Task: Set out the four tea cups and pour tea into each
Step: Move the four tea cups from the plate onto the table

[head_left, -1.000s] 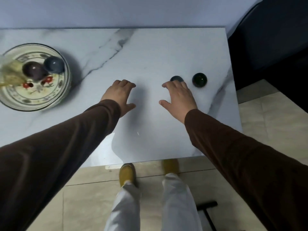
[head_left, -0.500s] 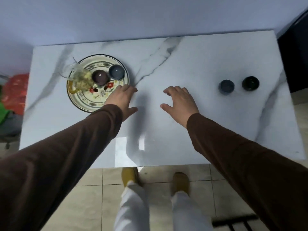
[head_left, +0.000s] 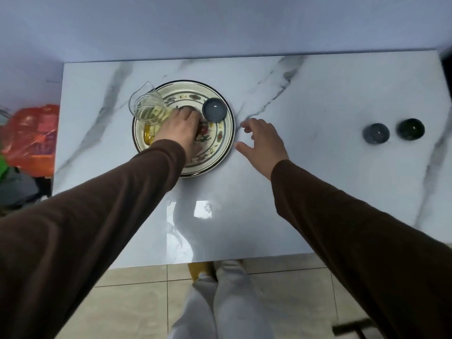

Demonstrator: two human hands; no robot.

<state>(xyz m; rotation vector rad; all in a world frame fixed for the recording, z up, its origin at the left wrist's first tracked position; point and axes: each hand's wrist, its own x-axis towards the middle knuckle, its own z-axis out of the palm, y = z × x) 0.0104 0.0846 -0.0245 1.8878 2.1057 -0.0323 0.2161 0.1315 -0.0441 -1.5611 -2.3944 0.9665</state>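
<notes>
A dark cup point(head_left: 186, 109) sits on the patterned plate point(head_left: 220, 152), mostly hidden under the left hand point(head_left: 179, 128), whose fingers curl over it; whether they grip it I cannot tell. A blue cup point(head_left: 214, 109) stands beside it on the plate, next to a glass pitcher point(head_left: 146, 107) of tea. Two cups, grey-blue point(head_left: 376, 133) and dark green point(head_left: 412, 129), already stand on the bench point(head_left: 318, 192) at the right. The right hand point(head_left: 264, 145) hovers, fingers apart. Setting-out looks half done; next comes lifting this cup clear without knocking the pitcher.

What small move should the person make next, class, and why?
Probably close the left hand on the dark cup under its fingers and lift it off the plate. Two cups already stand at the table's right; two remain on the plate.
</notes>
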